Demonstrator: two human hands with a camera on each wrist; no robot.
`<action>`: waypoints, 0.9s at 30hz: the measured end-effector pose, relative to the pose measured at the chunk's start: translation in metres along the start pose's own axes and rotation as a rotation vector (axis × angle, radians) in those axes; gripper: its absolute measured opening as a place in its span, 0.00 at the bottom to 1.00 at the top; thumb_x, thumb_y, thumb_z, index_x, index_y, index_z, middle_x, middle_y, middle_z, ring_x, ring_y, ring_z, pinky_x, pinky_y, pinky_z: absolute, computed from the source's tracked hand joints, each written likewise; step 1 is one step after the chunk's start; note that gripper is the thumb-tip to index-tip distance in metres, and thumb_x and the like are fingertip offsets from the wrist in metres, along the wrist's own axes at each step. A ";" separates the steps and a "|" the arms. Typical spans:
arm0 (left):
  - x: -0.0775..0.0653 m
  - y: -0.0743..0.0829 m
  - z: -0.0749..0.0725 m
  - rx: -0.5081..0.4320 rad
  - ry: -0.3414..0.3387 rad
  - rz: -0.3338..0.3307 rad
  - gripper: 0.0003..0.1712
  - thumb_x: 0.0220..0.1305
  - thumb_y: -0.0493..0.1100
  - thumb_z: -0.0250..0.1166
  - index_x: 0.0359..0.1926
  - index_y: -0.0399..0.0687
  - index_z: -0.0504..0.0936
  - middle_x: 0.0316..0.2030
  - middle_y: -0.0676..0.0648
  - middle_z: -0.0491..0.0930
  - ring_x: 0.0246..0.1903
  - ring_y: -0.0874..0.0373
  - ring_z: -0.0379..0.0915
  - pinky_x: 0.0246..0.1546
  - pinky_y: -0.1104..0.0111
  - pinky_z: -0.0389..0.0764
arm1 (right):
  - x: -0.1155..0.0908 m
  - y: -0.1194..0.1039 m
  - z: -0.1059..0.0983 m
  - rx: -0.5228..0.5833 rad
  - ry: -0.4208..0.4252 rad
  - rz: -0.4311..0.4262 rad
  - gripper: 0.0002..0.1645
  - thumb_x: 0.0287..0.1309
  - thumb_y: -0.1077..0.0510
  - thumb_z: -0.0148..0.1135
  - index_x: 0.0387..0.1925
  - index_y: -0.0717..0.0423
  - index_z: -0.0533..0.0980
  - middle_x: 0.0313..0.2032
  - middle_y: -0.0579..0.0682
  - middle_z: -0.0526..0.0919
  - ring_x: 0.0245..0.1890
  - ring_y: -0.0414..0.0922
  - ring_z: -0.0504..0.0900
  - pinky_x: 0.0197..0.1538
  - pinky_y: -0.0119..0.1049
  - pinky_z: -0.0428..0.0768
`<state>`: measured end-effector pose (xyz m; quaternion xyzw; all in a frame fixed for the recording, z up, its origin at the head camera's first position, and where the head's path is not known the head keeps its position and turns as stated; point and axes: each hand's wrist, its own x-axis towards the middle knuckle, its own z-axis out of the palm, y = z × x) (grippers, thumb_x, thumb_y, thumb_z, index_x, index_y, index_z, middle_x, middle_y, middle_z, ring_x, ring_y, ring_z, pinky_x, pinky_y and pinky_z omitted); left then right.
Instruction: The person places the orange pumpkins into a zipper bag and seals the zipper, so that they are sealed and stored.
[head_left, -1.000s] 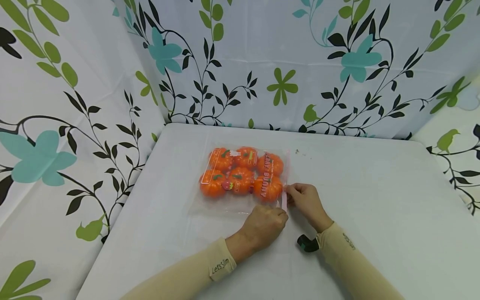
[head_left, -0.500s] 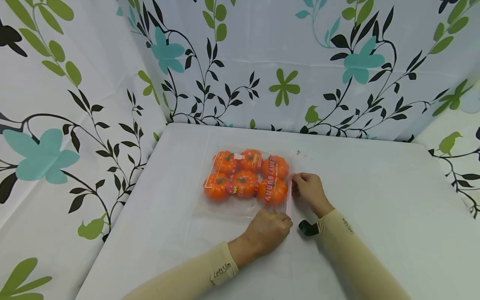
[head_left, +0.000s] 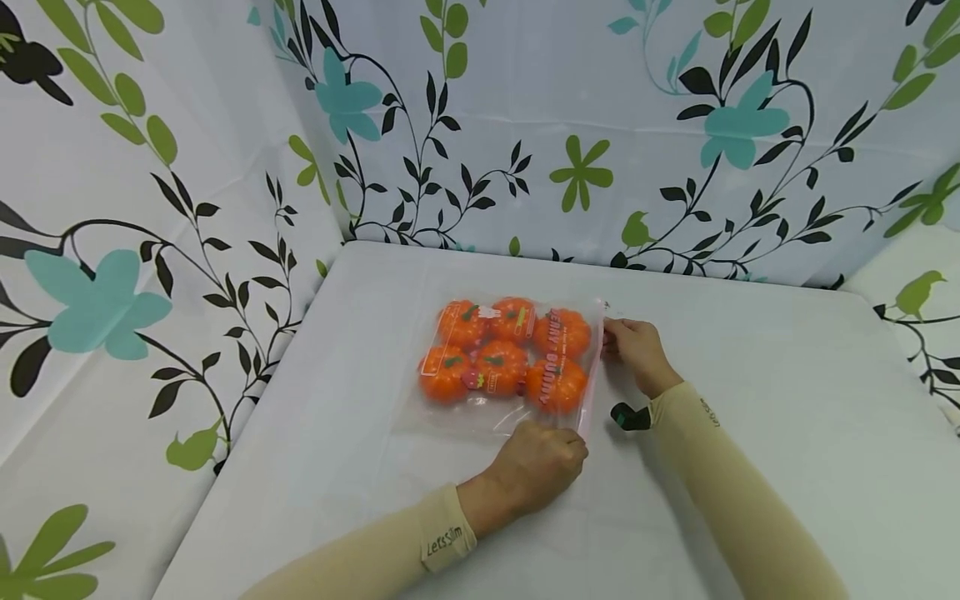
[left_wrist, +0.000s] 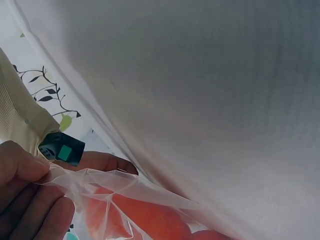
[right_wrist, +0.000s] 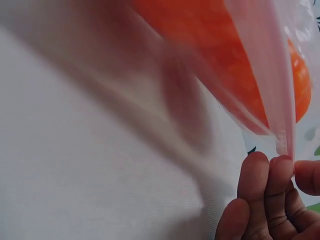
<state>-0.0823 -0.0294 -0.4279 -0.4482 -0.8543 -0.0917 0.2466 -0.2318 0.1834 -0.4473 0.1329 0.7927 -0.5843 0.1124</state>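
Observation:
A clear zip bag (head_left: 480,412) with pink printing lies on the table, and several small orange pumpkins (head_left: 501,367) with green stems sit inside it in two rows. Its pink zip strip (head_left: 597,371) runs along the right side. My left hand (head_left: 534,468) grips the near right corner, fingers curled. At the far end of the strip, my right hand (head_left: 637,352) pinches the edge between thumb and fingers. The right wrist view shows the fingertips (right_wrist: 281,167) on the strip's end. In the left wrist view the thumb (left_wrist: 22,162) presses on the crumpled plastic.
A white table (head_left: 750,400) lies under the bag. Curtains (head_left: 495,117) with leaf and flower print stand behind it and at both sides. A small black camera (head_left: 630,416) sticks out from my right wrist. Small dark specks lie near my right fingertips.
My right hand has slid away from me along the zip strip, from near the left hand to the far corner. The bag and left hand have shifted slightly right in view.

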 end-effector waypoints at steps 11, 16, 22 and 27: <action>-0.001 0.005 -0.004 0.049 -0.022 0.091 0.11 0.55 0.36 0.69 0.20 0.56 0.85 0.22 0.58 0.82 0.20 0.66 0.78 0.16 0.72 0.74 | 0.005 -0.008 -0.016 0.057 0.009 0.068 0.30 0.77 0.46 0.47 0.62 0.68 0.72 0.41 0.49 0.77 0.40 0.41 0.77 0.54 0.35 0.78; 0.004 0.010 -0.003 0.165 -0.076 0.183 0.12 0.57 0.37 0.66 0.22 0.59 0.88 0.21 0.59 0.80 0.21 0.67 0.77 0.19 0.72 0.74 | 0.007 -0.007 -0.019 0.057 -0.001 0.102 0.30 0.76 0.45 0.48 0.63 0.66 0.72 0.39 0.47 0.78 0.40 0.42 0.77 0.54 0.35 0.78; 0.008 0.009 -0.003 0.116 -0.162 0.203 0.08 0.63 0.42 0.67 0.27 0.59 0.87 0.25 0.59 0.80 0.26 0.68 0.77 0.25 0.74 0.75 | 0.003 -0.003 -0.018 -0.048 0.004 0.083 0.34 0.75 0.41 0.48 0.65 0.65 0.72 0.46 0.53 0.79 0.45 0.47 0.78 0.56 0.36 0.78; 0.015 -0.001 -0.013 -0.118 -0.153 0.091 0.19 0.62 0.63 0.68 0.35 0.55 0.89 0.32 0.59 0.85 0.31 0.69 0.81 0.30 0.78 0.78 | -0.011 -0.009 -0.029 -0.238 0.009 -0.023 0.41 0.72 0.33 0.47 0.62 0.65 0.75 0.51 0.60 0.82 0.53 0.53 0.78 0.59 0.45 0.76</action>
